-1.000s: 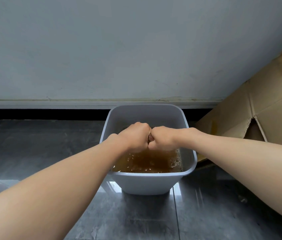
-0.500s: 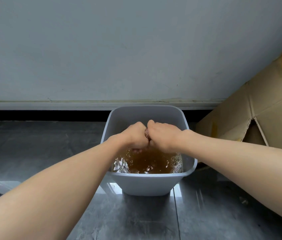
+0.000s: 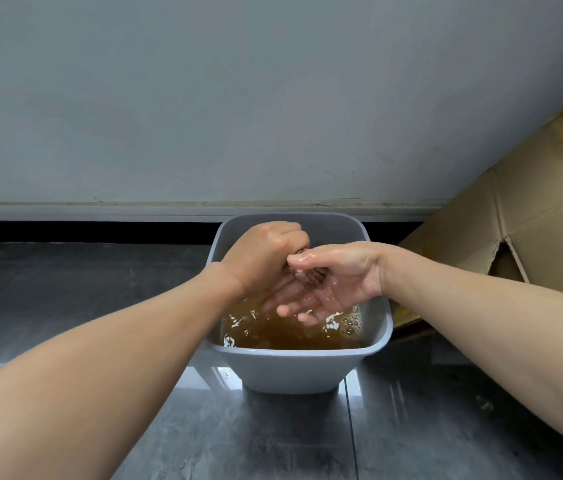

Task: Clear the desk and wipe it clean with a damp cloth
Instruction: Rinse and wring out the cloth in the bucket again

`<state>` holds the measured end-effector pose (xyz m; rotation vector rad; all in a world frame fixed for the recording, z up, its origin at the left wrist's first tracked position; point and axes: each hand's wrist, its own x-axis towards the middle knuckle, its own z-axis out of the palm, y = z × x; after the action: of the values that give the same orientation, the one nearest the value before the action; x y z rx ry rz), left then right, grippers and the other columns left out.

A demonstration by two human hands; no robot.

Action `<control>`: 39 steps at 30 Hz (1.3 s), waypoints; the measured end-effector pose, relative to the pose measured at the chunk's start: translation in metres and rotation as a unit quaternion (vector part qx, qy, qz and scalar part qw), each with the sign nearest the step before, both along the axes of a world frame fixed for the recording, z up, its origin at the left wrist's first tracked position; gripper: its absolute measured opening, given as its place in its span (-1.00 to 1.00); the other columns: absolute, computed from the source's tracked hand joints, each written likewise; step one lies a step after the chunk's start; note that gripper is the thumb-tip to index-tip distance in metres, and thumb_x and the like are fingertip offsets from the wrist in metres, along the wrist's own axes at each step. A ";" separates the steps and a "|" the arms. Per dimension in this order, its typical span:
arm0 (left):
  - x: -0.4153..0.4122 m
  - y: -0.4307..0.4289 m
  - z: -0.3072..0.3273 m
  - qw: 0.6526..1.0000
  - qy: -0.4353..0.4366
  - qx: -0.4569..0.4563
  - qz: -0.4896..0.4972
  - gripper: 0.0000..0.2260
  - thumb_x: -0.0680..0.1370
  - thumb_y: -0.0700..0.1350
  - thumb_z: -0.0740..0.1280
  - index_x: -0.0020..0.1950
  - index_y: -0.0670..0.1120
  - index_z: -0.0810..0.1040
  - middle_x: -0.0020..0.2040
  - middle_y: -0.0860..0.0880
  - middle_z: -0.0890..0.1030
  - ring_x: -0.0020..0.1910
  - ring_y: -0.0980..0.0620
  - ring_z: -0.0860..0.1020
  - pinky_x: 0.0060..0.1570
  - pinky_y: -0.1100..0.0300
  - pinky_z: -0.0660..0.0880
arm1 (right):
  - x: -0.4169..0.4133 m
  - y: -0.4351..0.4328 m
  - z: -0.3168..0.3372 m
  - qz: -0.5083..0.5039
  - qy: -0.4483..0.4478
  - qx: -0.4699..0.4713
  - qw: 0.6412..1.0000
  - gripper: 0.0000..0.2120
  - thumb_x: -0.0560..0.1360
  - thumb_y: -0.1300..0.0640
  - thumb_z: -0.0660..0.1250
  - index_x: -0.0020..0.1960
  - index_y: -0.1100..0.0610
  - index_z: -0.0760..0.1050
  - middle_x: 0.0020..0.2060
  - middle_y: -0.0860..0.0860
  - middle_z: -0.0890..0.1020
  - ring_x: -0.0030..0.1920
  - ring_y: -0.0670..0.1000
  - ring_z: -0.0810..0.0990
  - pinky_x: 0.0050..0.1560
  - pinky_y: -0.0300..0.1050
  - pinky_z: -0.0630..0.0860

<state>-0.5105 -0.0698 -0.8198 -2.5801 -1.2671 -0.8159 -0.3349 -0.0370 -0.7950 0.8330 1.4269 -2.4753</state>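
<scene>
Head view: the left hand point(image 3: 266, 258) is fisted round a reddish cloth point(image 3: 309, 276) — the wad pokes out against the right hand point(image 3: 337, 284), wet, palm up, fingers loosely straight. Directly below both hands stands a grey tub point(image 3: 301, 353) of brown water point(image 3: 290, 333).

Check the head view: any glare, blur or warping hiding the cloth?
Head view: even light, sharp; sheen on the right hand, reflections on the floor by the tub; wide-angle stretch only at edges; the left hand covers most of the cloth.
</scene>
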 end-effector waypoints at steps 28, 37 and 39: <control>0.021 -0.009 0.010 0.785 -0.037 -0.580 0.214 -0.73 0.47 -0.35 0.11 -0.35 -0.14 0.49 -0.54 -0.04 0.46 -0.57 0.02 0.37 -0.51 0.24 0.30 | -0.027 -0.025 -0.006 0.227 -0.290 0.816 0.445 -0.81 0.65 0.07 0.21 0.22 0.11 0.42 0.09 -0.03 0.64 0.09 0.11 0.64 -0.03 -0.02 0.39; 0.015 -0.009 0.022 0.725 -0.116 -0.645 0.210 -0.70 0.51 -0.40 0.05 -0.30 -0.11 0.41 -0.47 -0.04 0.42 -0.52 0.06 0.35 -0.54 0.29 0.19 | -0.028 -0.019 -0.018 0.166 -0.282 0.872 0.365 -0.84 0.61 0.14 0.26 0.16 0.15 0.41 0.06 0.07 0.64 0.06 0.16 0.63 0.08 0.03 0.38; 0.017 -0.007 0.017 0.750 -0.126 -0.610 0.225 -0.72 0.51 -0.39 0.10 -0.29 -0.13 0.47 -0.47 -0.04 0.46 -0.52 0.06 0.39 -0.51 0.25 0.24 | -0.027 -0.016 -0.026 0.121 -0.280 0.882 0.359 -0.81 0.55 0.10 0.37 0.12 0.13 0.45 0.01 0.08 0.63 0.01 0.15 0.63 -0.05 -0.01 0.39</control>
<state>-0.4939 -0.0768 -0.8024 -2.5964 -3.1638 -0.1751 -0.3623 -0.0530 -0.8210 1.0797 2.8385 0.6572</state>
